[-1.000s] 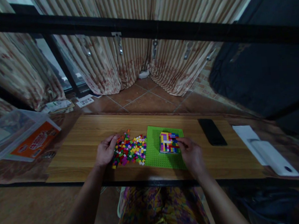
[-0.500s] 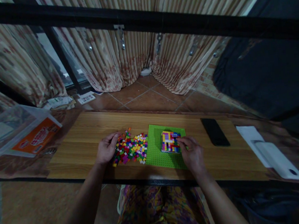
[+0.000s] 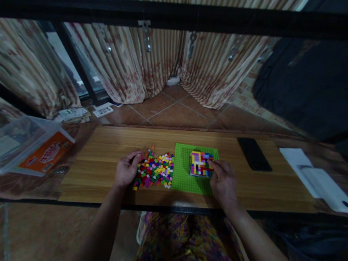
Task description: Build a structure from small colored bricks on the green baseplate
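A block built of many-coloured toy bricks (image 3: pixel 197 163) stands on a green studded baseplate (image 3: pixel 184 184). My right hand (image 3: pixel 224 181) is at the right side of this block, its thumb and forefinger drawn together against the bricks. Whatever lies between those fingertips is too small to make out. To the left of the baseplate, loose small bricks (image 3: pixel 157 170) are spread in a pile. My left hand (image 3: pixel 126 169) rests at the pile's left edge, thumb and forefinger closed together; what they hold, if anything, is hidden.
The wooden table (image 3: pixel 89 165) carries a black phone (image 3: pixel 254 154) to the right of the baseplate. Farther right lie a white sheet and a white device (image 3: pixel 332 190). A clear plastic box (image 3: pixel 27 144) with an orange label sits at the left. Curtains (image 3: pixel 154 67) hang beyond.
The right fingertips have shifted slightly over the right part of the brick block, the forefinger now pressed on it. The left hand stays by the pile. The whole view has moved a little.
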`<state>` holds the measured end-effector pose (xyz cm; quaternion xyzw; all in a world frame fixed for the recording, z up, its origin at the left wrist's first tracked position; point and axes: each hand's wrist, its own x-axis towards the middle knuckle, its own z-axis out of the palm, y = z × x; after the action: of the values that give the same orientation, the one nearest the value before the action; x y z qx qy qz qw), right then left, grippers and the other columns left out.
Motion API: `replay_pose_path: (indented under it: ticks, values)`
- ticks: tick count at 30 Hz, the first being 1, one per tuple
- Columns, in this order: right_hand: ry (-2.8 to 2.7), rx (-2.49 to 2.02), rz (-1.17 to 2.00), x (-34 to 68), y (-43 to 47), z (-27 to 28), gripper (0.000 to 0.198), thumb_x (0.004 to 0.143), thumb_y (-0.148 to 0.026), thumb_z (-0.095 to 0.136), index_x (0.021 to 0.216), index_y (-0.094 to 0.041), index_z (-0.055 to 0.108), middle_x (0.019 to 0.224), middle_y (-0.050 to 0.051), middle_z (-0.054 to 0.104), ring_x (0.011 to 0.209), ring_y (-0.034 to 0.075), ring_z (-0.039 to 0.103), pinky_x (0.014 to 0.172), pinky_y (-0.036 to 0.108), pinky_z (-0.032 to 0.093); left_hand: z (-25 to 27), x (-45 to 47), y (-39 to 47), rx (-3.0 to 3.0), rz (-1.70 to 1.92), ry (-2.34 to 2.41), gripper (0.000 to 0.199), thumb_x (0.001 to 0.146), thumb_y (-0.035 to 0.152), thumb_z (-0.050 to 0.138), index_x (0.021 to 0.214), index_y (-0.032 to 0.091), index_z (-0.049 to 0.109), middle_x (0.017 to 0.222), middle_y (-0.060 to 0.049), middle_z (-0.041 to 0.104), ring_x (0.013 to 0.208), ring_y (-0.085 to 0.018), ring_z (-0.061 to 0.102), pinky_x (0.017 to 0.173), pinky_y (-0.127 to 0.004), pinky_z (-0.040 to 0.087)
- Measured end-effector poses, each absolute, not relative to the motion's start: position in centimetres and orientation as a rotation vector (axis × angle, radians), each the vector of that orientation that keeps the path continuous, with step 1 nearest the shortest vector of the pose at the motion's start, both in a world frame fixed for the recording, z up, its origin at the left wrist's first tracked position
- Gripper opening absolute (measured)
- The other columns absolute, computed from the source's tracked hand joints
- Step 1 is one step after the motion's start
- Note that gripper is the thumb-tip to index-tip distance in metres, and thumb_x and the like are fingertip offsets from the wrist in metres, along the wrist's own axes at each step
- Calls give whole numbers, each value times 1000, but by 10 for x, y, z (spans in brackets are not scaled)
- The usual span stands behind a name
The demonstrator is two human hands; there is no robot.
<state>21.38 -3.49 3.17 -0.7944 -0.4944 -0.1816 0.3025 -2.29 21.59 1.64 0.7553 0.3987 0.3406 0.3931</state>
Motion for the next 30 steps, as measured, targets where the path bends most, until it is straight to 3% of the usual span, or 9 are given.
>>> replay_pose_path:
  ticks: [13, 21, 30]
  values:
    - [-1309, -2182, -394, 212, -42, 31, 53, 76, -2, 39, 118, -19, 66, 110, 11, 61, 102, 24, 51, 88, 42, 46, 18, -22, 215, 1895, 859, 1008, 40, 84, 49, 54, 102, 18, 72, 105, -6, 74, 99, -23, 67, 94, -34, 51]
    - [-1015, -2008, -363, 220, -45, 39, 44, 81, -9, 37, 111, -20, 68, 106, 9, 62, 100, 21, 58, 89, 39, 48, 21, -21, 213, 1928, 847, 1011, 39, 86, 47, 52, 103, 19, 72, 104, -5, 74, 98, -22, 68, 92, -33, 52]
    - [-1069, -2001, -368, 211, -43, 38, 36, 87, -16, 40, 105, -19, 70, 107, 11, 64, 101, 22, 59, 90, 42, 50, 16, -21, 215, 1921, 847, 1003, 38, 86, 46, 52, 104, 19, 72, 106, -6, 73, 99, -23, 67, 94, -35, 50]
